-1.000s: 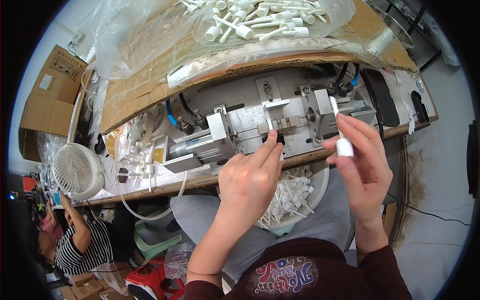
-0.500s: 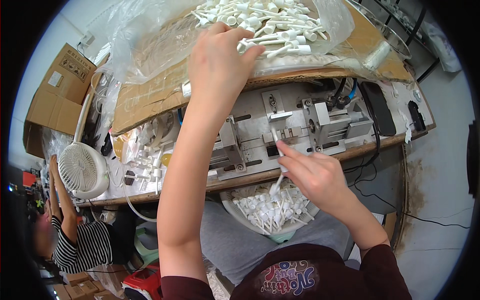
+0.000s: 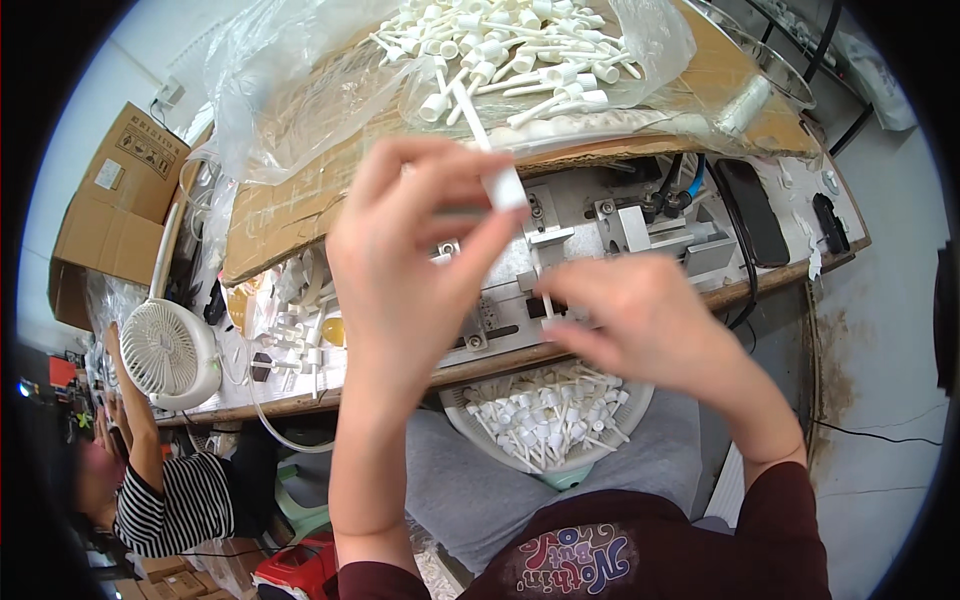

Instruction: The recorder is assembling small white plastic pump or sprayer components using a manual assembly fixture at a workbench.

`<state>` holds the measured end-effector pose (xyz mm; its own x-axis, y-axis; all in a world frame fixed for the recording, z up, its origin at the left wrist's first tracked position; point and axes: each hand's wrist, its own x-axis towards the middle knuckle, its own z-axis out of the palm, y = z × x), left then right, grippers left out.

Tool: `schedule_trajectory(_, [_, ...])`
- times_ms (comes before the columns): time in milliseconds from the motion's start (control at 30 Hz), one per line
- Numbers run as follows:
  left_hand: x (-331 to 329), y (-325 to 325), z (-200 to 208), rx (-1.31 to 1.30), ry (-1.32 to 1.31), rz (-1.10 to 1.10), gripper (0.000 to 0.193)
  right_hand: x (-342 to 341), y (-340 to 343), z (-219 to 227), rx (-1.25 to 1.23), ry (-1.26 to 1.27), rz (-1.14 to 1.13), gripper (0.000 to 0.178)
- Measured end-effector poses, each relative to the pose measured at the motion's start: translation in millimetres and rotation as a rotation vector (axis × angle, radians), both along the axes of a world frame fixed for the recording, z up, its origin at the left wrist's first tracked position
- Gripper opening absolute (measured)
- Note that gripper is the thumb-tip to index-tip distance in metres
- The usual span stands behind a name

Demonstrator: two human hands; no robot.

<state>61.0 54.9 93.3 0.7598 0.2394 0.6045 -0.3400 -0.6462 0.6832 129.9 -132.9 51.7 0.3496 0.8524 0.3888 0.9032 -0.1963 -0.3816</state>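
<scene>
My left hand (image 3: 395, 250) is raised in front of the cardboard, pinching a white stemmed cap (image 3: 506, 188) by its wide end between thumb and fingers. The cap's thin stem points up and away toward the pile. Lower and to the right, my right hand (image 3: 640, 315), slightly blurred, has thumb and forefinger closed about a thin white stem (image 3: 547, 305) at the middle of the metal fixture (image 3: 550, 237). The rest of that piece is partly hidden by the fingers. A heap of similar white stemmed caps (image 3: 530, 55) lies on plastic over the cardboard (image 3: 300, 215).
On my lap sits a basket (image 3: 640, 402) filled with white stemmed caps (image 3: 545, 425). A black phone (image 3: 752, 215) lies right of the fixture. At left stand a white fan (image 3: 170, 355) and a carton (image 3: 120, 215); a person in a striped top (image 3: 185, 500) sits beyond.
My left hand has come back from the heap, now with a stemmed cap. A piece beneath my right hand has gone from over the basket; that hand has shifted up slightly to the fixture.
</scene>
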Motion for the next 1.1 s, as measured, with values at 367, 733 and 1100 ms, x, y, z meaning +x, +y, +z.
schedule_trajectory(367, [-61, -45, -63, 0.490, 0.093, 0.066, 0.030, 162, 81, 73, -0.388, -0.360, -0.216, 0.049])
schedule_trajectory(733, [-50, -47, -93, 0.599, 0.202, 0.161, 0.027, 147, 91, 91, -0.611, -0.451, -0.136, 0.025])
schedule_trajectory(1100, [-48, -48, -89, 0.567, 0.250, 0.147, 0.028, 139, 78, 86, -0.349, -0.437, -0.004, 0.019])
